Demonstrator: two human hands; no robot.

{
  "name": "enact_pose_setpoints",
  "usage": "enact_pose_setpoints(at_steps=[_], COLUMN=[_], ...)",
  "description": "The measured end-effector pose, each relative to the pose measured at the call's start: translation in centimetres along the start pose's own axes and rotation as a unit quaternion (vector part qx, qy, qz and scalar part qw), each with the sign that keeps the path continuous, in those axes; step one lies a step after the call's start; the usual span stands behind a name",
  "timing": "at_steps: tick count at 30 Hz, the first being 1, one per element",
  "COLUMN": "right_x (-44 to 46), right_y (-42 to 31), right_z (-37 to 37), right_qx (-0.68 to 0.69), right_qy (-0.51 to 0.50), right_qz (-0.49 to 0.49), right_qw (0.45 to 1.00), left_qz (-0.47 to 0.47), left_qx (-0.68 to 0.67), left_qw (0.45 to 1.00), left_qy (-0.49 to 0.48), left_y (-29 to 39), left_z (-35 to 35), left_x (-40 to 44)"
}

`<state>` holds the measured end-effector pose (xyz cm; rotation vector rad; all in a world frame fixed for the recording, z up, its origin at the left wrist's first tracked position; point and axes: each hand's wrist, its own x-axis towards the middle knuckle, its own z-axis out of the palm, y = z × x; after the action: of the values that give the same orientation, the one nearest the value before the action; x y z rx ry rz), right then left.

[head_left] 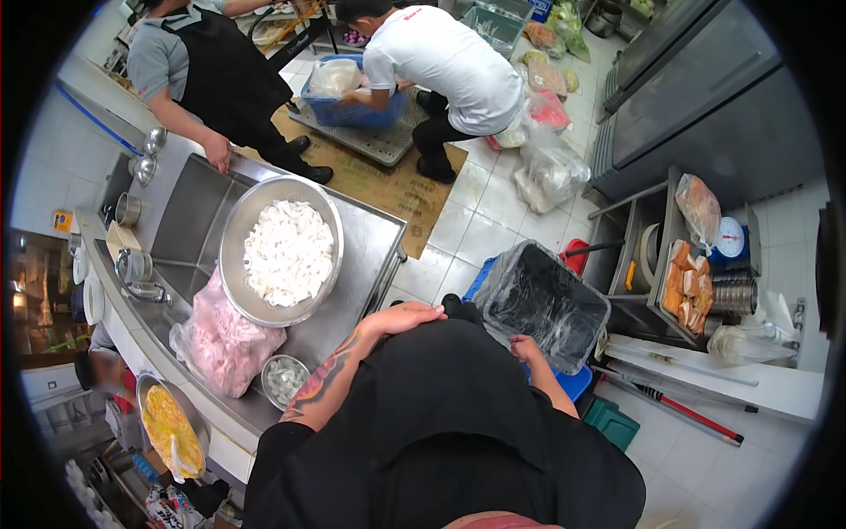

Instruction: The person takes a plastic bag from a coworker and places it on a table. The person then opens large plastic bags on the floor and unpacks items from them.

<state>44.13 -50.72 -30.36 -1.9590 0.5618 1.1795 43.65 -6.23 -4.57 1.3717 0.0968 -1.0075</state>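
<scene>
My left hand (410, 317) lies flat with straight fingers against the front of my black apron (441, 379). My right hand (526, 348) hangs at my other side with its fingers curled, close to the near rim of a bin lined with a clear plastic bag (546, 304); whether it grips anything is hidden. Left of me, a large steel bowl (231, 264) full of white chopped pieces (286, 254) stands on the steel sink counter (366, 256). Touching it is a plastic bag of pale pink meat (229, 339). A small steel bowl (284, 381) of clear chunks sits near my left forearm.
Ahead, one person (441, 66) bends over a blue crate (352, 106), and another (203, 79) stands by the sink (189, 212). Plastic bags (551, 167) lie on the tiles. To the right are a shelf with bread (687, 286), a scale (730, 236) and a red pole (696, 421).
</scene>
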Motion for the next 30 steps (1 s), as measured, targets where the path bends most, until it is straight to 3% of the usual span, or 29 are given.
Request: enact_pose_setpoints(at_steps=[2,22,30], right_x=[-0.4,-0.5,-2.0], right_y=[-0.9,-1.1,-5.5], right_z=[0.0,0.4,0.3], right_qx=[0.018,0.033,0.059], right_qy=[0.036,-0.011,-0.014], right_qz=[-0.018,-0.021,-0.047], right_qw=[0.999,0.999,0.997], left_qz=[0.006,0.0,-0.003], left_qx=[0.009,-0.027,-0.085], left_qw=[1.0,1.0,0.996], left_qy=[0.0,-0.001,0.015], left_y=[-0.3,-0.3,-0.6], left_z=[0.0,0.6,0.9], left_x=[0.1,0.9,0.6])
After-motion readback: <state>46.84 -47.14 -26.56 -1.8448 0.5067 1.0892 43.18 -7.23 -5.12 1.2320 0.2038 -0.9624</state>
